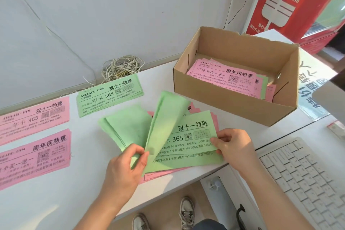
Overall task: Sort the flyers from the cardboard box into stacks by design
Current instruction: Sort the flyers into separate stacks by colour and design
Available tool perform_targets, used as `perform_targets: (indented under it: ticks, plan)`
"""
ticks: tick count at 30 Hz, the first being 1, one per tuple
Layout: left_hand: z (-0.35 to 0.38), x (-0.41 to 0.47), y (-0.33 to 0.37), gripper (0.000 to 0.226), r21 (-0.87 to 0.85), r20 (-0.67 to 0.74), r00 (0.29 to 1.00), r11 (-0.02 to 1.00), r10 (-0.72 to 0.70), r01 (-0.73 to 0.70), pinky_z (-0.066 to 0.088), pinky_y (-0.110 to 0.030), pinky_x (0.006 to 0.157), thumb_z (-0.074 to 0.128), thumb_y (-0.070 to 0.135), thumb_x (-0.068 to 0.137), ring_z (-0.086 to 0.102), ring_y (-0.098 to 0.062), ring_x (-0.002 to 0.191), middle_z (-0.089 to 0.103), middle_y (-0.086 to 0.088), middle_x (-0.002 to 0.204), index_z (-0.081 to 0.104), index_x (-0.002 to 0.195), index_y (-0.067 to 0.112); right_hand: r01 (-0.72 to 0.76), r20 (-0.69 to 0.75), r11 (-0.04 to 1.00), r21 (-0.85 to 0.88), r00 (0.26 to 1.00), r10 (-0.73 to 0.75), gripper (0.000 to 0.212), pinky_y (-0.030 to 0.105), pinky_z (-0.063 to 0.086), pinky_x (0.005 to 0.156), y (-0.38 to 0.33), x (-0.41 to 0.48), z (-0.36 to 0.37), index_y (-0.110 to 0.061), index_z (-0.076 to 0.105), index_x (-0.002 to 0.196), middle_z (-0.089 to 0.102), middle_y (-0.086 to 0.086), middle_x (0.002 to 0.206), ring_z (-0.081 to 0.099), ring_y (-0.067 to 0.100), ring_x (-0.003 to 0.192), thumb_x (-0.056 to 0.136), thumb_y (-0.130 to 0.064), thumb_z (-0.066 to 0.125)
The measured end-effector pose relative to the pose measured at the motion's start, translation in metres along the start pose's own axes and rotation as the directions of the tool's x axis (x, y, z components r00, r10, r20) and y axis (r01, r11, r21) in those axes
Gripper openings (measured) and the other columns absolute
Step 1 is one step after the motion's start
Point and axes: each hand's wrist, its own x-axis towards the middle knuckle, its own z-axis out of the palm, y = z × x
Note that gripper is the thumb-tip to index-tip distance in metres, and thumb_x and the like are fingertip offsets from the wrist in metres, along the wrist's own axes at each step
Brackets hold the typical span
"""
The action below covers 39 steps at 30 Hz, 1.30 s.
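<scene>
Left hand [128,160] pinches a lifted sheaf of green flyers [164,121]; right hand [233,147] pinches the right edge of the printed green flyer [194,132] atop the mixed pile [186,160] at the white table's [56,201] front edge. Bare tabletop separates this pile from one green stack [110,95] and two pink stacks [35,157] at left. The cardboard box [214,102], holding pink flyers, stands just behind.

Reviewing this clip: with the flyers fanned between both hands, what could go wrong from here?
1. The left hand pinches several green flyers lifted backs-out; an odd design could slip unseen into the green stack.
2. The pink flyers beneath the bundle lie near the table edge and might slide off.
</scene>
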Motion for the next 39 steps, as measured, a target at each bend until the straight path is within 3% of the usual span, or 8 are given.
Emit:
perform_targets:
  ticks: [6,13,17,21,25,29,34,39]
  plan:
    - [-0.021,0.017,0.015,0.007,0.303,-0.050,0.905,0.870,0.422,-0.389,0.036,-0.021,0.040,0.054,0.024,0.088,0.043,-0.012,0.039,0.049,0.007,0.049,0.055,0.081,0.020,-0.008,0.069,0.997,0.075,0.998,0.003,0.011,0.022,0.047,0.050,0.000,0.001,-0.009,-0.012,0.071,0.074,0.071,0.004,0.067,0.057,0.007,0.045,0.084,-0.009,0.070]
    - [0.008,0.025,0.008,0.047,0.528,0.389,0.777,0.571,0.495,-0.629,0.040,-0.027,0.027,0.082,0.005,0.049,0.060,-0.026,0.044,0.063,-0.008,0.065,0.059,0.089,0.015,0.021,0.176,1.000,-0.023,0.984,-0.017,0.022,0.016,0.040,0.045,0.001,0.005,-0.004,-0.022,0.068,0.078,0.058,-0.009,0.051,0.050,0.006,0.041,0.090,-0.008,0.055]
    - [0.010,0.025,-0.003,0.034,0.446,0.465,0.715,0.560,0.522,-0.698,0.054,-0.034,0.041,0.022,0.016,0.102,0.071,-0.032,0.081,0.069,-0.017,0.101,0.043,0.127,0.024,-0.163,0.108,0.968,0.190,0.984,0.144,0.059,0.024,0.037,0.051,-0.005,0.013,-0.009,0.002,0.064,0.077,0.057,0.005,0.061,0.049,0.016,0.052,0.095,-0.051,0.046]
    - [0.009,0.029,-0.010,0.052,0.476,0.551,0.645,0.436,0.530,-0.764,0.056,-0.037,0.045,-0.001,0.017,0.103,0.069,-0.039,0.083,0.066,-0.025,0.106,0.035,0.135,0.035,-0.149,0.183,0.985,0.082,0.974,0.132,0.095,0.031,0.042,0.061,-0.013,0.022,-0.012,0.003,0.066,0.095,0.065,0.011,0.070,0.053,0.019,0.061,0.074,-0.085,0.038]
    - [0.009,0.031,0.001,0.047,0.450,0.587,0.601,0.398,0.542,-0.799,0.055,-0.034,0.043,0.003,0.024,0.103,0.070,-0.037,0.076,0.069,-0.024,0.101,0.006,0.145,0.045,-0.016,0.309,0.999,0.041,0.951,0.002,0.031,0.038,0.057,0.081,-0.017,0.023,-0.009,-0.020,0.066,0.107,0.073,-0.006,0.092,0.070,0.011,0.082,0.079,-0.026,0.077]
    - [0.001,0.039,0.000,0.058,0.414,0.660,0.564,0.386,0.497,-0.825,0.057,-0.030,0.048,0.051,0.025,0.082,0.071,-0.032,0.076,0.069,-0.022,0.102,0.027,0.131,0.043,0.027,0.332,0.998,0.050,0.942,-0.043,0.045,0.034,0.059,0.069,-0.017,0.022,-0.004,-0.022,0.058,0.111,0.068,-0.006,0.101,0.069,0.011,0.083,0.077,0.005,0.069]
    - [-0.024,0.052,0.028,0.024,0.350,0.783,0.610,0.728,0.118,-0.589,0.037,-0.022,0.094,0.050,0.052,0.088,0.054,-0.021,0.117,0.033,-0.002,0.152,0.062,0.101,0.036,0.168,0.288,0.986,0.014,0.943,-0.164,0.054,0.031,0.058,0.068,-0.019,0.016,-0.004,-0.041,0.053,0.105,0.065,-0.020,0.101,0.066,0.003,0.079,0.079,0.003,0.068]
    - [-0.021,0.045,0.014,0.037,0.228,0.602,0.798,0.954,0.019,-0.194,0.031,-0.007,0.092,0.055,0.056,0.087,0.046,0.009,0.121,0.053,0.019,0.134,0.066,0.062,0.030,0.289,0.307,0.939,-0.184,0.925,-0.225,0.056,0.034,0.055,0.074,-0.018,0.007,-0.007,-0.056,0.039,0.111,0.063,-0.027,0.100,0.065,0.003,0.086,0.085,-0.014,0.065]
